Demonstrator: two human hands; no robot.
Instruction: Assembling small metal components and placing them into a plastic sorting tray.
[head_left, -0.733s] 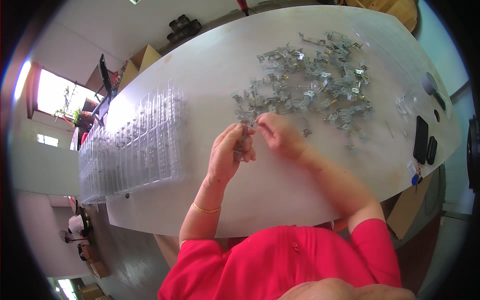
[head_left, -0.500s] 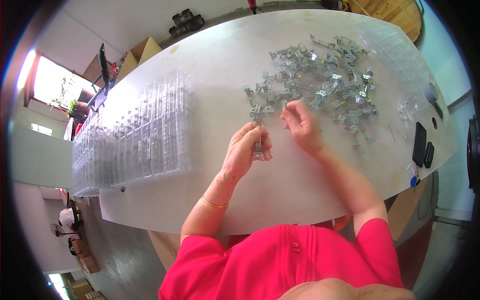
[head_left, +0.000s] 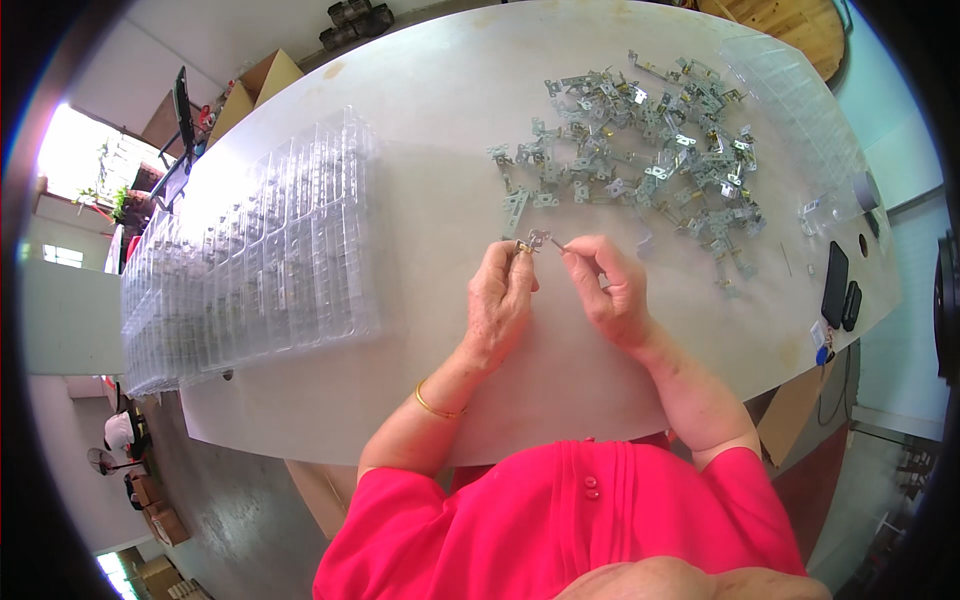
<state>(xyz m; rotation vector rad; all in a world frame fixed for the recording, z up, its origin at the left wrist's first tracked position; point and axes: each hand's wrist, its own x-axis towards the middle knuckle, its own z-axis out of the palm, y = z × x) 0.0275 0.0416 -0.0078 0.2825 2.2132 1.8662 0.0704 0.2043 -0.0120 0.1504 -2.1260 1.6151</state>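
Note:
My left hand point(head_left: 500, 305) is closed around a small metal bracket, with a brass-coloured bit point(head_left: 524, 248) showing at the fingertips. Facing it, my right hand point(head_left: 618, 300) pinches the end of a small grey metal piece point(head_left: 541, 239). That piece spans the gap between the fingertips of both hands; whether it touches the left-hand bracket I cannot tell. Just beyond the hands lies a loose heap of similar metal brackets point(head_left: 655, 150), some with brass-coloured parts. One flat bracket point(head_left: 515, 208) lies closest to my left fingertips.
Stacked clear plastic trays point(head_left: 300, 250) with metal parts stand on the left of the white table point(head_left: 440, 130). At the far right lie another clear tray point(head_left: 790, 110), a clear bottle point(head_left: 840, 205), a black phone-like object point(head_left: 835, 283) and keys with a blue tag point(head_left: 823, 354).
My right hand has drawn back from the heap's near edge and now pinches a small metal piece at the left fingertips. The left hand has turned its bracket. The whole view has shifted slightly.

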